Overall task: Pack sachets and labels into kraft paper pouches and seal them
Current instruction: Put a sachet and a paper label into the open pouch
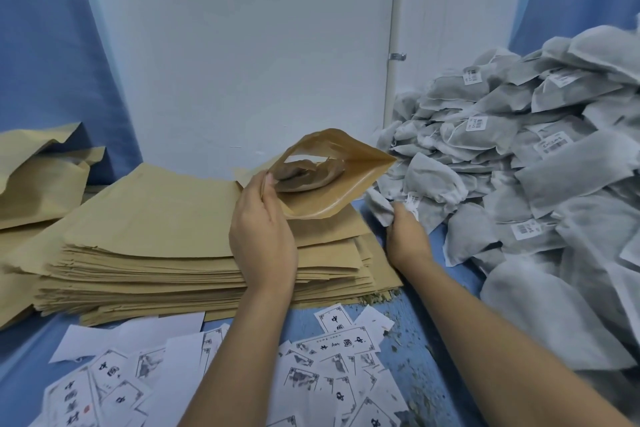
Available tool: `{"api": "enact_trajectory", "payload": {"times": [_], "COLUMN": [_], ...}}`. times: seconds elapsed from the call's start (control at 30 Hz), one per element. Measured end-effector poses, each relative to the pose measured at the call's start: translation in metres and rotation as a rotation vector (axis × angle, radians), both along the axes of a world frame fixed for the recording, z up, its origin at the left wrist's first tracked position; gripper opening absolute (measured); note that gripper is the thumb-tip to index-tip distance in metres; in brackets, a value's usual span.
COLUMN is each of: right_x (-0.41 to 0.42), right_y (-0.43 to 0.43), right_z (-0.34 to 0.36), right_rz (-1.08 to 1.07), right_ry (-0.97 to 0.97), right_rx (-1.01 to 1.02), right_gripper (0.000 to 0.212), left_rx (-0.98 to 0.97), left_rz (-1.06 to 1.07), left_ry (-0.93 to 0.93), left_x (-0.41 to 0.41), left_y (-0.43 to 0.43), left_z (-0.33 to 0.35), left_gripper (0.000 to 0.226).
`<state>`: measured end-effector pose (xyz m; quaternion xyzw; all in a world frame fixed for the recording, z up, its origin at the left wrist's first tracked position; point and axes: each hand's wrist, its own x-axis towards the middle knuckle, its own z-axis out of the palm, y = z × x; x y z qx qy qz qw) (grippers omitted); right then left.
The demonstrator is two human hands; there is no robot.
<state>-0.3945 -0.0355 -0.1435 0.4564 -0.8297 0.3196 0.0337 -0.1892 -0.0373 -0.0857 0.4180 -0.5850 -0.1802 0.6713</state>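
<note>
My left hand (263, 236) pinches the rim of an open kraft paper pouch (329, 180), held above a thick stack of flat kraft pouches (166, 236). The pouch mouth gapes toward me, and something brownish shows through its clear window. My right hand (403, 236) grips a grey-white sachet (382, 208) at the edge of a big heap of sachets (536, 156), just right of the pouch. White printed labels (311, 367) lie scattered on the blue table in front of me.
The blue table (415, 340) carries dry plant crumbs near the sachet heap. More kraft paper (38, 177) is piled at the far left. A white wall and blue curtains close off the back.
</note>
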Motion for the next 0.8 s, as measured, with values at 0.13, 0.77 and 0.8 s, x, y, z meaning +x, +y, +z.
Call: {"api": "enact_trajectory", "payload": {"times": [0.13, 0.77, 0.8], "right_x": [0.015, 0.086, 0.090], "right_y": [0.012, 0.087, 0.087], "right_z": [0.018, 0.109, 0.113], "right_rz": [0.024, 0.874, 0.886], "right_ry": [-0.336, -1.537, -1.560], "right_rx": [-0.497, -0.007, -0.038], "right_gripper": [0.012, 0.027, 0.028], "left_rx": [-0.017, -0.051, -0.044], "left_rz": [-0.001, 0.096, 0.081], "left_ry": [0.083, -0.051, -0.090], "left_x": [0.006, 0.073, 0.074], "left_y": [0.002, 0.018, 0.020], "left_z": [0.012, 0.039, 0.036], "left_gripper": [0.036, 0.035, 0.035]}}
